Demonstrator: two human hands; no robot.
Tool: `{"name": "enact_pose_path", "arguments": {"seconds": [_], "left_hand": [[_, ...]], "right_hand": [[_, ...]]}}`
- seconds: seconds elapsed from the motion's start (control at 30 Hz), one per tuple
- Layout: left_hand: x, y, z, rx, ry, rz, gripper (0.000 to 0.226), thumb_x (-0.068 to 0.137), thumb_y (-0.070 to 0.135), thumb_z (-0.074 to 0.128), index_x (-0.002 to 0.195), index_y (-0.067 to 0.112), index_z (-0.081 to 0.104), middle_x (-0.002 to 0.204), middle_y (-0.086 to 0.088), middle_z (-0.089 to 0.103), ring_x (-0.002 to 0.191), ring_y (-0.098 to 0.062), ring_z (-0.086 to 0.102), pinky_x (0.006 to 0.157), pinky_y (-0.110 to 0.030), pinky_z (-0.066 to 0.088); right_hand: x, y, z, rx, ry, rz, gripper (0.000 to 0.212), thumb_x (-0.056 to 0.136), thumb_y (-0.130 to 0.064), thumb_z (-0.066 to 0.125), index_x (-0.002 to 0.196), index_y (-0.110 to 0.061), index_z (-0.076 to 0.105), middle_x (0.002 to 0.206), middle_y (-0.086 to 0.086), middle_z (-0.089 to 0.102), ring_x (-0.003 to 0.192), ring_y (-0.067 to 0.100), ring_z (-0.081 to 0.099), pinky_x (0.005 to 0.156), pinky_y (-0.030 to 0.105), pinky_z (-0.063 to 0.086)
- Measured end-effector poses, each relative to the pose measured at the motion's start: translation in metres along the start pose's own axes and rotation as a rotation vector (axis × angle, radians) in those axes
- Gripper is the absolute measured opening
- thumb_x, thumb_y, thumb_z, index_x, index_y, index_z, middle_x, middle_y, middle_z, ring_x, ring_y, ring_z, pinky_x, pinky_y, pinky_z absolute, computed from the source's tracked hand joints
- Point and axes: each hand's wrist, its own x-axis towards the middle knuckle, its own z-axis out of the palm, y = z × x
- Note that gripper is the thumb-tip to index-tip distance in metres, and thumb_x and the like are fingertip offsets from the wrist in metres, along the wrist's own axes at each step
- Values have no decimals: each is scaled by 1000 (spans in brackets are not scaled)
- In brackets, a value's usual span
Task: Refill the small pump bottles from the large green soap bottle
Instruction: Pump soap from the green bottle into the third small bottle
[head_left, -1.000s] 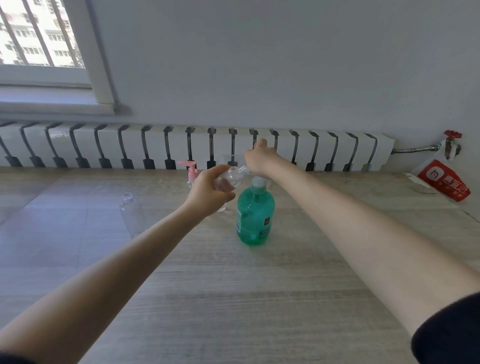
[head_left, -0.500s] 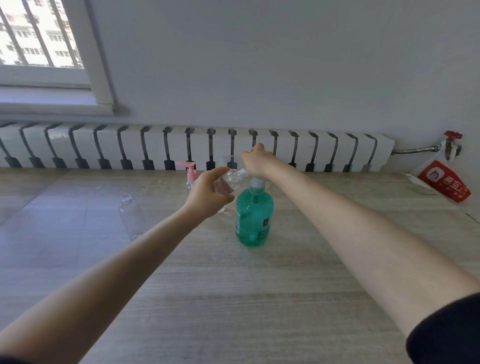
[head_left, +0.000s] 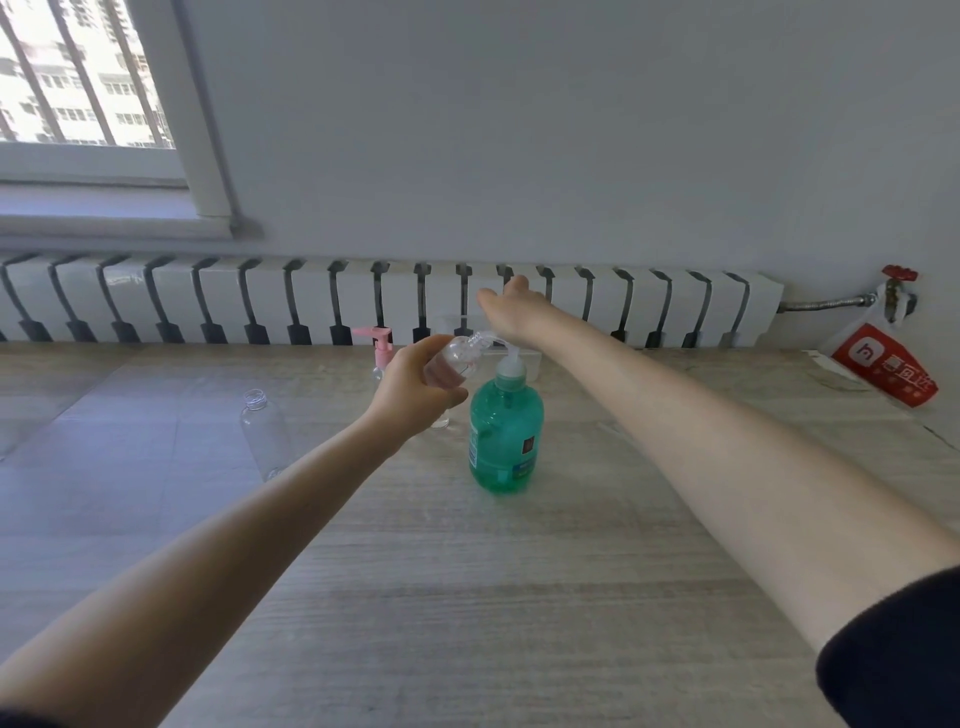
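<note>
Over green soap bottle (head_left: 506, 436): right hand (head_left: 511, 312) fingers straight; left hand (head_left: 415, 389) curled round small bottle (head_left: 457, 358); hold mouth under spout, pump slowly.

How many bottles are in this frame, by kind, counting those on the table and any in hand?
Green soap bottle: 1
Pink-pump bottle: 1
Clear bottles without a pump: 2, the held bottle in the left hand and the standing bottle
Total: 4 plainly visible
</note>
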Motion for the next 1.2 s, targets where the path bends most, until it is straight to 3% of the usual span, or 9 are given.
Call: {"name": "enact_pose_path", "arguments": {"seconds": [0.27, 0.73, 0.87, 1.2], "left_hand": [[1, 3, -1, 8, -8, -1, 70, 78, 1, 72, 140, 14, 43, 120, 1, 57, 107, -14, 55, 99, -38, 47], [1, -7, 3, 4, -23, -12, 68, 76, 1, 73, 137, 13, 47, 131, -7, 55, 118, -23, 54, 101, -46, 46], [0, -5, 4, 21, -13, -15, 68, 77, 1, 72, 139, 13, 45, 133, -6, 53, 121, -22, 51, 104, -41, 43], [0, -3, 2, -9, -8, -11, 66, 77, 1, 72, 137, 14, 48, 127, -5, 56, 116, -21, 54, 102, -46, 45]], "right_hand": [[1, 4, 4, -8, -2, -25, 67, 97, -47, 24, 150, -11, 6, 154, 16, 18, 134, 36, 32, 105, 46, 31], [4, 10, 14, -24, -36, -18, 69, 96, -55, 24, 149, -12, 14, 151, 18, 23, 132, 35, 35, 103, 45, 33], [2, 10, 13, -14, -39, -27, 71, 95, -58, 23, 149, -11, 15, 151, 17, 25, 130, 33, 37, 98, 42, 35], [1, 5, 2, 51, -1, -11, 73, 96, -56, 21, 150, -9, 7, 154, 15, 21, 137, 33, 30, 107, 42, 29]]}}
